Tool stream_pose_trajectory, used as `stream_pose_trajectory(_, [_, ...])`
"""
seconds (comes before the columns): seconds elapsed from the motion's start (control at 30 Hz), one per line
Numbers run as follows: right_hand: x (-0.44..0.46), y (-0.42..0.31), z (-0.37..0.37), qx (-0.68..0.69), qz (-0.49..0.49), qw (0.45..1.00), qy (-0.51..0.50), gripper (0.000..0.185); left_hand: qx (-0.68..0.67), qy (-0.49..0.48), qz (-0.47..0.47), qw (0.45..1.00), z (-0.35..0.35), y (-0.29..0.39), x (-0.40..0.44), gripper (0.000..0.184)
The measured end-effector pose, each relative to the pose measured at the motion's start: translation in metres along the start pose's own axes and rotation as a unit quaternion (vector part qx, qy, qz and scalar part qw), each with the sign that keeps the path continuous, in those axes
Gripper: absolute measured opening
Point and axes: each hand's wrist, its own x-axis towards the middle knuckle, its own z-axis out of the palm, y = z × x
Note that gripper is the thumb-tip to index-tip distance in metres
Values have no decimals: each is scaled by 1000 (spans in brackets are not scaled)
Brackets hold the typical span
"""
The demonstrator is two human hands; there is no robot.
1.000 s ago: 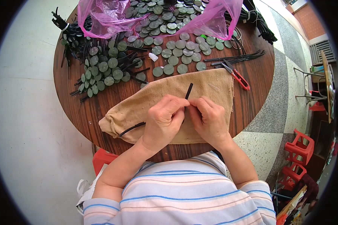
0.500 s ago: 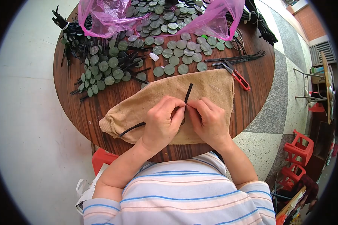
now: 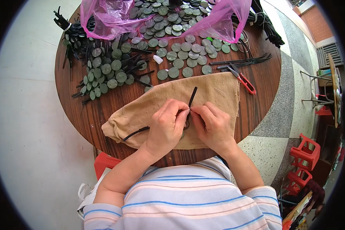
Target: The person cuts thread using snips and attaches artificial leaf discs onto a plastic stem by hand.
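Observation:
My left hand (image 3: 165,124) and my right hand (image 3: 214,126) meet above a tan cloth (image 3: 214,86), their fingertips pinched together on a black cord (image 3: 193,96). One end of the cord sticks up past the fingertips. Another black length (image 3: 136,133) comes out to the left from under my left hand and lies on the cloth. Between the hands, a small part of a round greenish disc (image 3: 183,134) shows below the fingers. My fingers hide the spot where the cord is pinched.
Loose greenish discs (image 3: 173,72) spread across the round wooden table (image 3: 257,103), with corded discs (image 3: 105,69) heaped at left. Red-handled thread snips (image 3: 246,82) lie beside black cords (image 3: 241,61) at right. A pink plastic bag (image 3: 111,19) stands at the back.
Both hands keep their pinch on the cord in nearly the same place. Slightly more of the disc shows between them. The whole view has shifted a little.

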Motion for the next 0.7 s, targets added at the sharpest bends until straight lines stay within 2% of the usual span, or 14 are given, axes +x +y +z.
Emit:
stream_pose_trajectory(0.43, [-1,2,3,1,2,1000,9,14,-43,-18,-15,999,-4,-1,-2,10])
stream_pose_trajectory(0.7, [-1,1,3,2,0,1000,10,13,-7,-11,-17,1000,-3,-1,-2,13])
